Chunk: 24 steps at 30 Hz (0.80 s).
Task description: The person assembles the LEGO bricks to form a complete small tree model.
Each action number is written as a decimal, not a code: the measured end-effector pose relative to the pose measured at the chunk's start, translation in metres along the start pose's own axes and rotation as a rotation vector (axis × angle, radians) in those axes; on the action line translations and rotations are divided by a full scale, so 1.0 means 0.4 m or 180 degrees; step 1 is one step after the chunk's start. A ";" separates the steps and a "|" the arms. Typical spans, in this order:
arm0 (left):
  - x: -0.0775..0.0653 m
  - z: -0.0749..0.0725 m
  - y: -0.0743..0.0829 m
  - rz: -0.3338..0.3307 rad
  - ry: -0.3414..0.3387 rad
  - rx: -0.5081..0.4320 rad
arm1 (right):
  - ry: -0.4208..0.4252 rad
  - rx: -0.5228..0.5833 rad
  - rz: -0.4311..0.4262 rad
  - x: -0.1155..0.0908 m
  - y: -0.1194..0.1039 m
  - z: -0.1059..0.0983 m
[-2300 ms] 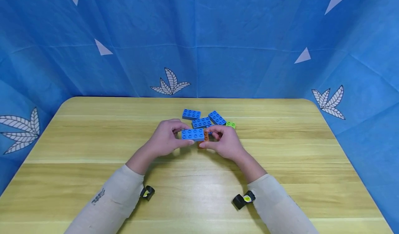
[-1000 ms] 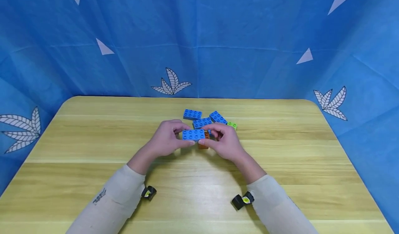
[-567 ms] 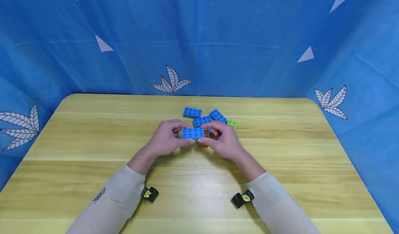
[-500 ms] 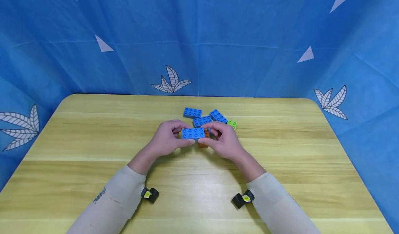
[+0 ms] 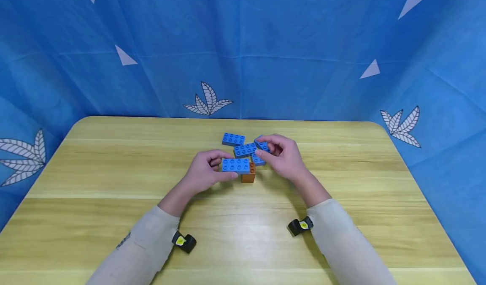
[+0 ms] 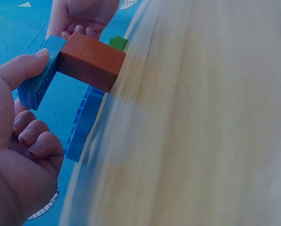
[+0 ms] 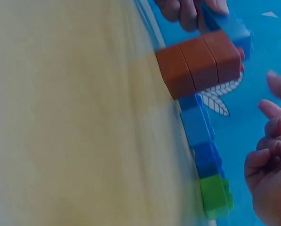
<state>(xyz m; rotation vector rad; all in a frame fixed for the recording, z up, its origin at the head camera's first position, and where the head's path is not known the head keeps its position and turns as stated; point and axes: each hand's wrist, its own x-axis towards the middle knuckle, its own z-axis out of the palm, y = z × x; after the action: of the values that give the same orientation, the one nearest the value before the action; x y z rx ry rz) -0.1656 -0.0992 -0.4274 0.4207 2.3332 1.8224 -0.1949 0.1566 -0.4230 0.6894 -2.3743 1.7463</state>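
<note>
Between thumb and fingers, my left hand point(image 5: 203, 175) pinches a long blue toy brick point(image 5: 235, 165). This brick sits at the top of an upright stack of three brown bricks point(image 5: 248, 178) and juts out to the left; brown studs show at its right end. My right hand point(image 5: 284, 156) is over the loose bricks behind the stack, thumb and forefinger apart around nothing. Its fingertips overlap a slanted blue brick point(image 5: 262, 145) in the head view. In the right wrist view a green brick point(image 7: 214, 195) stands on the table below that hand, which hides it from the head view.
More blue bricks lie behind the stack: one at the back point(image 5: 233, 139), a middle brick point(image 5: 244, 150) and one partly covered brick point(image 5: 257, 160). All rest on a wooden table point(image 5: 114, 162), with a blue curtain point(image 5: 296, 65) behind its far edge.
My right hand has left the blue brick and the stack and moved back and to the right over the loose bricks. The left hand keeps its hold on the blue brick.
</note>
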 end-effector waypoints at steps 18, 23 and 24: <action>-0.009 0.017 -0.040 0.0001 -0.0127 -0.0989 | -0.0269 -0.1183 0.0298 0.082 0.049 -0.011; -0.007 0.021 -0.046 -0.0057 -0.0153 -0.0995 | -0.0324 -0.1177 0.0383 0.081 0.052 -0.015; -0.007 0.022 -0.047 -0.0076 -0.0152 -0.0994 | -0.0356 -0.1164 0.0408 0.080 0.051 -0.017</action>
<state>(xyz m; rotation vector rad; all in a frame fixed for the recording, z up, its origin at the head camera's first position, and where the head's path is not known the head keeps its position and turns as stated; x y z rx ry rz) -0.1628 -0.0961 -0.4478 0.3851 1.9661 2.0918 -0.2329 0.1582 -0.4274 0.6047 -2.7640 1.2837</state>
